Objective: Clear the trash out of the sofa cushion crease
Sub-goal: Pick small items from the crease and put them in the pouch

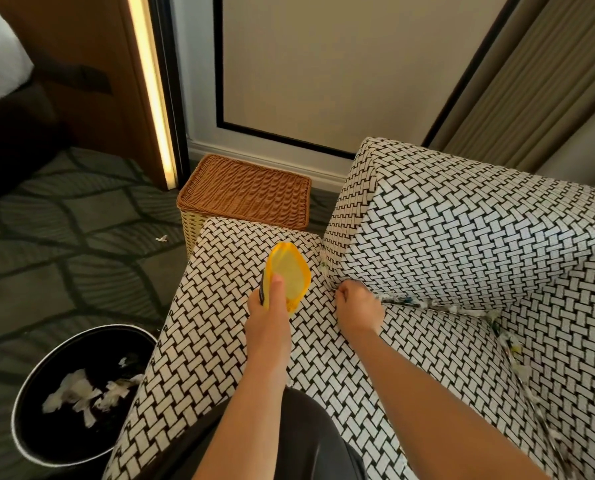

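A black-and-white woven sofa seat (220, 341) fills the lower middle. My left hand (266, 306) grips a yellow scoop (289, 277) held over the seat. My right hand (358, 306) has its fingers curled at the left end of the crease under the back cushion (462, 244); whether it pinches anything I cannot tell. Shredded paper trash (427, 303) lines that crease to the right. More scraps (514, 351) run down the crease beside the right armrest.
A black round bin (29, 386) with white paper in it stands on the carpet at lower left. A brown wicker basket (244, 192) sits against the wall behind the seat. One small scrap (162, 239) lies on the carpet. Curtains hang at upper right.
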Demonstrator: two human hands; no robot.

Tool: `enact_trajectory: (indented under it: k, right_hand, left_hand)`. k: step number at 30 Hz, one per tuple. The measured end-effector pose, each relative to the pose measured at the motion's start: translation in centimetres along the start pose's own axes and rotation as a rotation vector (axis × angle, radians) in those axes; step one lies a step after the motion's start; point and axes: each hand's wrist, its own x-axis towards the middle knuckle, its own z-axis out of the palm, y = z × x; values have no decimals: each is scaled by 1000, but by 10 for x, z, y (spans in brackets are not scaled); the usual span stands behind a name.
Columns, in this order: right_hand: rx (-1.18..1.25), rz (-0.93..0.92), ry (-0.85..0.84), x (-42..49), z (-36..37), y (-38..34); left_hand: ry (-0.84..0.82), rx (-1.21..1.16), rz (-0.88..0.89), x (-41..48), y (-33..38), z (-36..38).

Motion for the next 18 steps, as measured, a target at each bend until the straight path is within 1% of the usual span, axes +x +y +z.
enact_trajectory:
  k: [5, 7, 12, 14, 16, 18]
  right_hand:
    - [-91, -19, -116, 8, -11, 1]
    - [-120, -22, -138, 10, -11, 0]
    - [-97, -43, -19, 6, 3, 3]
    - [6, -75, 39, 4, 4, 6]
    - [168, -102, 99, -3, 3, 8]
    - [331, -89, 89, -17, -1, 9]
  left_hand:
    - [-19, 11, -8, 1, 1, 1]
    - [-16, 22, -17, 3, 0, 1]
    - [-26, 48, 10, 6, -3, 1]
    - [-28, 59, 17, 7, -5, 1]
    - [-30, 83, 29, 8, -6, 1]
    - [-26, 127, 32, 9, -7, 1]
